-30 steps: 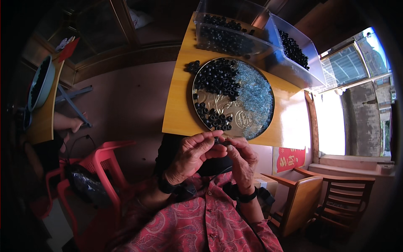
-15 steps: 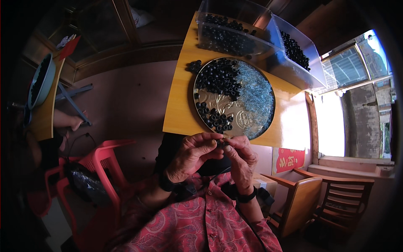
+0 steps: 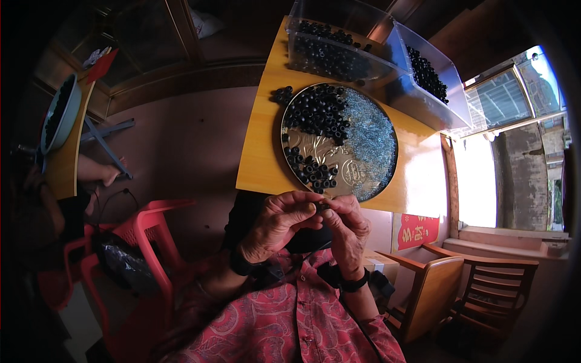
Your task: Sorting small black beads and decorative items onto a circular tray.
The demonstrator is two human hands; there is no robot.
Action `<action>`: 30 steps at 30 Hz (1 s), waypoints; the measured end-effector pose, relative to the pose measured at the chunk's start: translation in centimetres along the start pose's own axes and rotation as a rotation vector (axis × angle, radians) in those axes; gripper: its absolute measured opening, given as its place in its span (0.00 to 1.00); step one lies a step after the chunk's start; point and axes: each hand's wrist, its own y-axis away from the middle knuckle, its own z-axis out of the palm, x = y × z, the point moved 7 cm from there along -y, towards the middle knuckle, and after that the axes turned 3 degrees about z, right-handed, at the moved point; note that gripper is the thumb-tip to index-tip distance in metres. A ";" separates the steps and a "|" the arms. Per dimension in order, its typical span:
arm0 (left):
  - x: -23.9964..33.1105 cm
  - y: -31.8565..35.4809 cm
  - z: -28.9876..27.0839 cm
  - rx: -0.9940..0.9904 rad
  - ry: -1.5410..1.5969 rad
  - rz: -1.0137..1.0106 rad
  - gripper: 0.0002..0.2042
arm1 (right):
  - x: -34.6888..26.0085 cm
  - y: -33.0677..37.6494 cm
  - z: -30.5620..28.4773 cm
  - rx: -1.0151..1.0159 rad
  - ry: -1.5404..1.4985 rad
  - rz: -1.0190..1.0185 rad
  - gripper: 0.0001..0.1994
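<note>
Head view, looking down at two hands raised in front of a small yellow table (image 3: pixel 260 163). Compared with one second ago, the hands remain together at the same place below the table's near edge; only a slight shift of the whole view is evident, and the round metal tray (image 3: pixel 363 175) and its contents lie as before.

The left hand (image 3: pixel 279 225) and right hand (image 3: pixel 348 228) meet fingertip to fingertip, both pinched on a small dark ring-shaped piece (image 3: pixel 322 206) held between them, just in front of the tray's near rim. The piece is mostly covered by the fingers, so its exact shape is hard to make out.

On the tray, black rings (image 3: pixel 318 115) lie heaped at the far left and scattered along the near left, while a patch of fine bluish beads (image 3: pixel 369 136) covers the right part. A few black rings (image 3: pixel 281 95) lie on the table just beside the tray's far-left rim.

Two clear plastic bins (image 3: pixel 387 66) holding more black pieces stand behind the tray; their far edges are cut by the frame. At left, a red plastic chair (image 3: pixel 148 233) stands near another person's hand (image 3: pixel 112 175), whose body is lost in shadow. A wooden chair (image 3: pixel 490 296) at lower right is dim.
</note>
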 end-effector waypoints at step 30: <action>0.9 0.9 0.6 0.038 -0.110 0.039 0.12 | -1.7 0.1 0.2 -0.043 0.149 -0.103 0.08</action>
